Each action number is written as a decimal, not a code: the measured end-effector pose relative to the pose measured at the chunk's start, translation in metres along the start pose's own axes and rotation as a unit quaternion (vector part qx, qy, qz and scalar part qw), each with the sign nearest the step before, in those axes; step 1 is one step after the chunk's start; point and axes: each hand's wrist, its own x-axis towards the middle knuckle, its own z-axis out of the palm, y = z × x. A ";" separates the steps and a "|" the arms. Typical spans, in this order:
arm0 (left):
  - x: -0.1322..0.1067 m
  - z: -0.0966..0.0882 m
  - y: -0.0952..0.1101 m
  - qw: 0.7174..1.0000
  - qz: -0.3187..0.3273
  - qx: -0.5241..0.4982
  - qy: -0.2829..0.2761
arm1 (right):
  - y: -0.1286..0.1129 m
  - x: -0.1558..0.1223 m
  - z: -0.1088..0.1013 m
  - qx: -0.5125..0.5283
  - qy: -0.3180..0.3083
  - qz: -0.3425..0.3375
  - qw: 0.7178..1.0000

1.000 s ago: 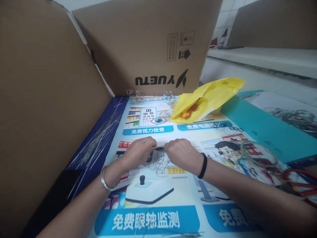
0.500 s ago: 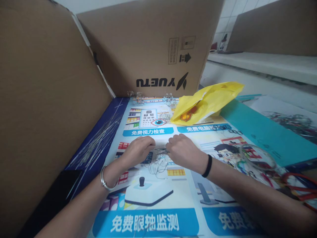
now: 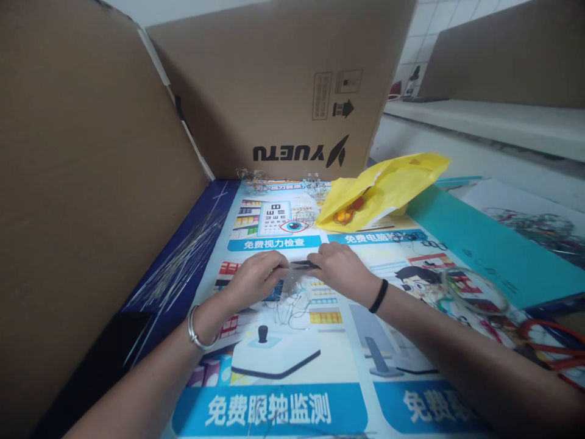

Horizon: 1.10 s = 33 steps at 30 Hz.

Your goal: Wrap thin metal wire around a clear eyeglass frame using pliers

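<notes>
Right hand (image 3: 342, 272) has a dark metal tool (image 3: 302, 264) pinched between thumb and fingers, prongs pointing left, held over the middle of the printed poster (image 3: 336, 366). Left hand (image 3: 258, 275): thumb and fingertips pressed together right by the tool's tips; can't tell what's between them, too small. Loose tangle of thin wire (image 3: 292, 308) on the poster just below, between the hands. Straight wires (image 3: 178, 265) bunched left, on the blue strip. Yellow bag (image 3: 393, 183) behind the right hand, orange piece (image 3: 343, 214) at its mouth. Red loops (image 3: 548, 332) far right.
</notes>
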 end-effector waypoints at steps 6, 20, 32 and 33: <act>-0.001 0.001 -0.001 1.000 0.006 -0.010 0.007 | 0.000 -0.001 0.002 0.002 0.031 -0.032 0.999; -0.002 0.010 -0.001 0.999 -0.020 0.010 0.049 | -0.014 -0.006 -0.001 -0.008 0.046 -0.061 0.997; 0.000 0.009 0.000 0.994 -0.095 -0.016 0.051 | -0.020 -0.009 0.003 -0.007 0.056 -0.069 0.996; 0.000 0.008 0.001 0.993 -0.102 -0.019 0.050 | -0.020 -0.009 0.002 -0.010 0.060 -0.070 0.996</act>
